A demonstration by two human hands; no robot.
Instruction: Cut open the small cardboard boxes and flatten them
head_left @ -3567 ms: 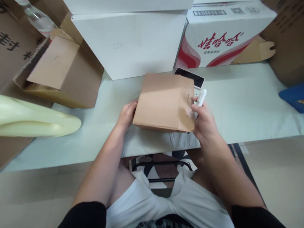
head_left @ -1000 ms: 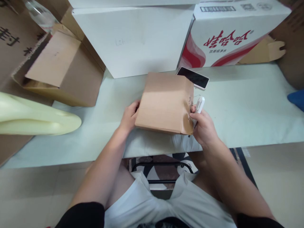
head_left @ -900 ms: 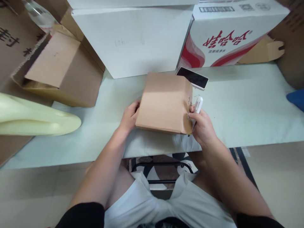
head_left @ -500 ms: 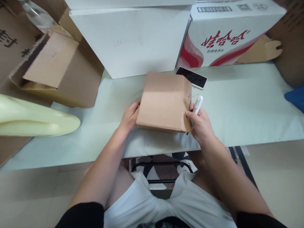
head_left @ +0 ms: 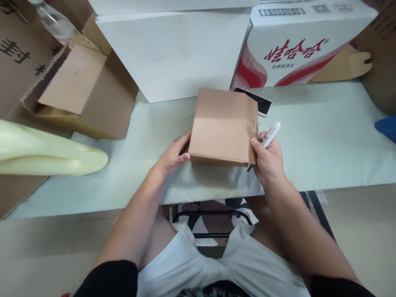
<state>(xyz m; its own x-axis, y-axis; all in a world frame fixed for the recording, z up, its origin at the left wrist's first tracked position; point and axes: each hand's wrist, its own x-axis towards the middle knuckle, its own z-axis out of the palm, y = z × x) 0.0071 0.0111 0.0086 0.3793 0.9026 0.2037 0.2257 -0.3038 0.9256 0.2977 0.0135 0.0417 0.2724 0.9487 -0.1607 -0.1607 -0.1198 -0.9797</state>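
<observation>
A: Where is the cardboard box (head_left: 222, 126)?
B: On the pale cloth (head_left: 318, 140), near its front edge, between the two hands. The top and part of the right end show; the underside is out of sight, and the small dark print on that end is too blurred to read.
A: And the right hand (head_left: 268, 159)?
B: It is closed around a white pen (head_left: 271, 134), with the thumb pressed on the box's right edge. Some fingers are hidden behind the box. A thin dark tip pokes out below that corner; I can't tell what it belongs to.
A: The left hand (head_left: 175, 154)?
B: At the box's left side, thumb spread from the fingers near the front corner. The fingertips are hidden, so I can't tell whether it grips.
A: What lies behind?
B: A phone (head_left: 262, 105), partly covered by the box, then a big white box (head_left: 173, 57), cut off at the top, with faint writing I can't make out.
A: And at the edges?
B: Something pale yellow (head_left: 52, 152) on the left and something blue (head_left: 388, 127) on the right, both cut off.
</observation>
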